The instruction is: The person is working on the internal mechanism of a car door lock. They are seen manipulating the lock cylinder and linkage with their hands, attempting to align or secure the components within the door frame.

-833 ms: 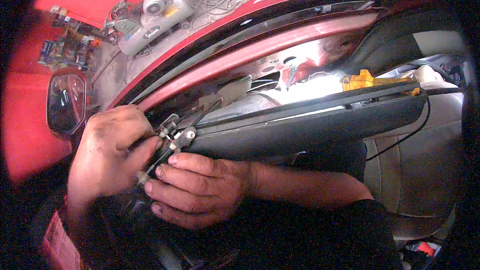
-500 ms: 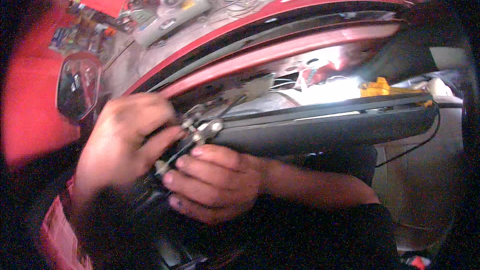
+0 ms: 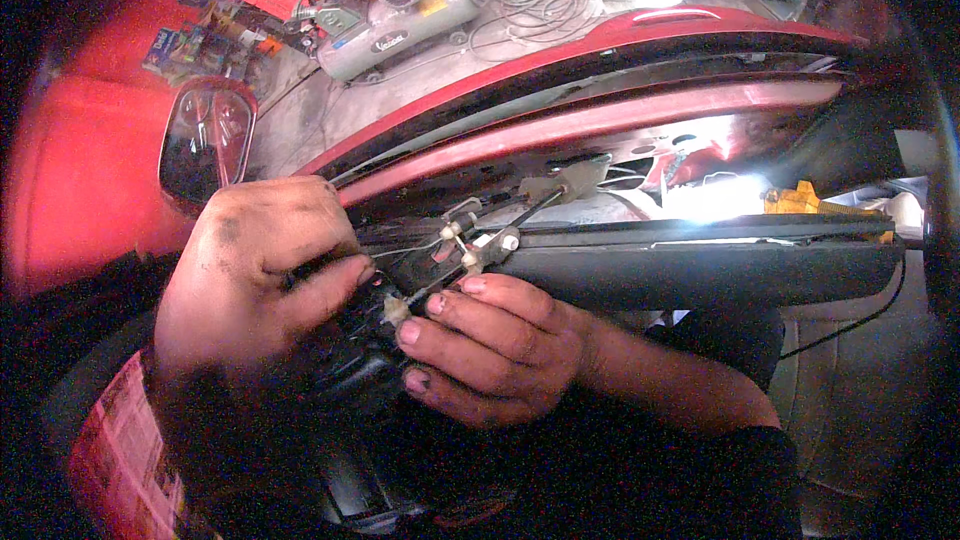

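Note:
My right hand [image 3: 490, 350] has its fingers curled around the lower end of a thin rod-and-cable mechanism [image 3: 475, 245] with pale plastic fittings. A pale clip [image 3: 396, 310] shows at its fingertips. The mechanism's dark rod slants up toward the opened inner side of a red car door [image 3: 590, 125]. Left of it, my left hand [image 3: 265, 270] is closed, thumb against bent fingers, close to dark parts in shadow. Whatever those fingers pinch is hidden. Beside my right hand lies a long black door trim panel [image 3: 690, 275], apart from the door's metal.
A side mirror [image 3: 208, 135] sticks out at left. Beyond the door stand an air compressor [image 3: 400, 25] and a coiled hose [image 3: 535, 0] on the floor. A bright light shines near a yellow-orange tool [image 3: 800, 200] by the panel. A pale seat [image 3: 850, 390] is at right.
The whole view has shifted, so the scene sits further right. My right hand and the mechanism have moved right, away from my left hand, widening the gap between left fingers and pale fittings.

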A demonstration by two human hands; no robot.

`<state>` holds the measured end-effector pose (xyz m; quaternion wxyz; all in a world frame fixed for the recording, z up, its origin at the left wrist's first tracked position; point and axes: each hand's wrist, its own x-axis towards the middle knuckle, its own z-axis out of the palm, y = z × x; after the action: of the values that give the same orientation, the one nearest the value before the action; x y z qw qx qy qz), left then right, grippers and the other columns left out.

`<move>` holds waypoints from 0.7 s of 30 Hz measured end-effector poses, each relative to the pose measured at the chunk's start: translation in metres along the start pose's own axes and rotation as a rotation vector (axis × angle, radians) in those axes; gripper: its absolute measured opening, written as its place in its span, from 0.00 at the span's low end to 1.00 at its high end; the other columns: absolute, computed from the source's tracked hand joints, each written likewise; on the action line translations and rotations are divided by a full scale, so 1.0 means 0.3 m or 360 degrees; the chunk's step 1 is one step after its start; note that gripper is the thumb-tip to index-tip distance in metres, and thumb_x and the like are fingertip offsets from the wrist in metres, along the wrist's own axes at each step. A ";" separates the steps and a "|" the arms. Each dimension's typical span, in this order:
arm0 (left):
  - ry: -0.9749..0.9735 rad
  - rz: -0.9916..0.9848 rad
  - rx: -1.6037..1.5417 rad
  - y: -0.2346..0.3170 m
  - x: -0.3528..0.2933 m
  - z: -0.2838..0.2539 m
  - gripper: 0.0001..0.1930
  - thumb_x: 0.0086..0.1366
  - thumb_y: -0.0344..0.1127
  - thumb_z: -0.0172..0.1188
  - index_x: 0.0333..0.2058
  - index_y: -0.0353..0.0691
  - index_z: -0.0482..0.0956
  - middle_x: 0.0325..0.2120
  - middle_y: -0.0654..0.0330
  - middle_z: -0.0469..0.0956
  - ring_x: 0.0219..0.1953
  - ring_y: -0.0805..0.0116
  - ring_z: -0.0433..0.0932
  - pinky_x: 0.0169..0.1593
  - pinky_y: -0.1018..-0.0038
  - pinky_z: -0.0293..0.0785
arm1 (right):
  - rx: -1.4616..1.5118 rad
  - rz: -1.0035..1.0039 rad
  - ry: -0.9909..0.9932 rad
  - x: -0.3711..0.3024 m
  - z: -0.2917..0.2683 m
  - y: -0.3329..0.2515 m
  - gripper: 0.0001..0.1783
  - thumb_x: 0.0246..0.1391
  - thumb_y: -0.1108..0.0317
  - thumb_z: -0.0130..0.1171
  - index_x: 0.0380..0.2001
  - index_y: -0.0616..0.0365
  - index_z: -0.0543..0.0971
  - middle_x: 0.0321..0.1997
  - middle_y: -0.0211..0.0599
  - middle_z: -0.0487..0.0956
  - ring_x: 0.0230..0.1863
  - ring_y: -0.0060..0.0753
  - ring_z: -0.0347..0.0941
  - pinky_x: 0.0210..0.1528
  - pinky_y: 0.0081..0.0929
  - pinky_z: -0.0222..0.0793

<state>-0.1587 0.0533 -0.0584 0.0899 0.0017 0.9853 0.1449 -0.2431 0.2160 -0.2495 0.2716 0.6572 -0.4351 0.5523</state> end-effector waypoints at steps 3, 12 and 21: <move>0.0043 0.0044 -0.0028 0.005 0.030 0.042 0.10 0.51 0.29 0.67 0.23 0.34 0.73 0.20 0.50 0.71 0.26 0.46 0.74 0.30 0.57 0.70 | 0.0015 0.0009 0.0016 0.011 0.000 -0.004 0.14 0.59 0.63 0.61 0.48 0.46 0.76 0.54 0.34 0.80 0.51 0.35 0.77 0.55 0.37 0.74; -0.0040 0.0132 0.0053 -0.002 0.071 0.040 0.10 0.50 0.28 0.67 0.21 0.34 0.71 0.20 0.50 0.71 0.26 0.46 0.75 0.31 0.57 0.71 | -0.0026 -0.0003 0.0019 0.005 0.003 -0.001 0.15 0.60 0.63 0.60 0.50 0.47 0.76 0.55 0.34 0.80 0.52 0.35 0.77 0.57 0.38 0.73; 0.0150 -0.0150 -0.0093 0.034 0.055 0.044 0.09 0.50 0.27 0.67 0.21 0.33 0.74 0.20 0.50 0.72 0.24 0.49 0.75 0.29 0.60 0.70 | 0.0024 0.0047 0.0113 0.012 0.024 -0.019 0.15 0.59 0.63 0.60 0.49 0.48 0.75 0.54 0.34 0.80 0.52 0.36 0.77 0.57 0.38 0.73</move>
<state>-0.1727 0.0672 -0.0710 0.0502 -0.0543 0.9828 0.1691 -0.2345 0.2117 -0.2469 0.2737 0.6328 -0.4305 0.5826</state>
